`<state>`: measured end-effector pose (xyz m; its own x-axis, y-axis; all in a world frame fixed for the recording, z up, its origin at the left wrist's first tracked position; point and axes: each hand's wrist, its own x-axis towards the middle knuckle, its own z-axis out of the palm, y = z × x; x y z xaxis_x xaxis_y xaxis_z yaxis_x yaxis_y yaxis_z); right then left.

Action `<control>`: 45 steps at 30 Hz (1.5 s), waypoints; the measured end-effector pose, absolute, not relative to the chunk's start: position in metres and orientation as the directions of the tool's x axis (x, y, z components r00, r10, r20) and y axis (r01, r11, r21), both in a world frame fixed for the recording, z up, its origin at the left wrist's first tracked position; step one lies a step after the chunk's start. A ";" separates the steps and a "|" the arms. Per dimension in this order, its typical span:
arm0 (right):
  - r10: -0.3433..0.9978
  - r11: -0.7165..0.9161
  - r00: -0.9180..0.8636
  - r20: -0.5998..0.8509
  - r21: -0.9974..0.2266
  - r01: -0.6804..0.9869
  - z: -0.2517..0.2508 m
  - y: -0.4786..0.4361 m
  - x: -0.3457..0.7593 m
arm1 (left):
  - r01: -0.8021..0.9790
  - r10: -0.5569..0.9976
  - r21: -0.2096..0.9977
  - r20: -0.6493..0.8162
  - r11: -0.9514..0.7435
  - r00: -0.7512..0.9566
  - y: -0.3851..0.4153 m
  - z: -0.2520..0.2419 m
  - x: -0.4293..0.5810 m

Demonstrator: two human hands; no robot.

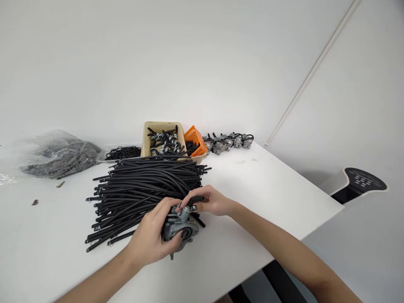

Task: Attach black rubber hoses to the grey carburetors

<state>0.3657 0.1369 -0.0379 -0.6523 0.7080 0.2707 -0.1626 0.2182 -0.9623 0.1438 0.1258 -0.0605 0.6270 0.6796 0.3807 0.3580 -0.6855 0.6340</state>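
Observation:
A grey metal carburetor (184, 228) is held over the front of the white table, tilted, with its round bore facing me. My left hand (155, 233) wraps around its left side, thumb across the front and fingers behind. On top of the carburetor stands a cap with a bent black rubber elbow (196, 199) pointing right. My right hand (210, 200) pinches this elbow at the cap between thumb and fingers. Directly behind both hands lies a large pile of black rubber hoses (139, 189), partly covered by my left hand.
Against the wall stand a beige bin (145, 141) of caps with black elbows, an orange basket (198, 141) of black parts, and several carburetors (227, 143) in a row. A clear tray (102, 155) holds thin black rings. At left lies a plastic bag (59, 155) of dark parts.

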 end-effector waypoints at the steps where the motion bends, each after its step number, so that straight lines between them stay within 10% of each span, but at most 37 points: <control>1: 0.709 0.241 -0.651 0.271 -0.961 -0.137 -0.037 0.136 0.366 | 0.358 0.681 0.637 0.377 -0.683 0.628 0.126 -0.060 0.144; 45: 0.833 0.259 -0.482 0.272 -0.961 -0.094 -0.048 0.131 0.350 | 0.348 0.743 0.710 0.366 -0.612 0.560 0.120 -0.057 0.144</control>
<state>0.3499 0.1313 -0.0476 -0.4824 0.8328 0.2716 -0.0943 0.2589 -0.9613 0.1442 0.1195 -0.0567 0.5601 0.7431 0.3662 0.3482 -0.6123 0.7098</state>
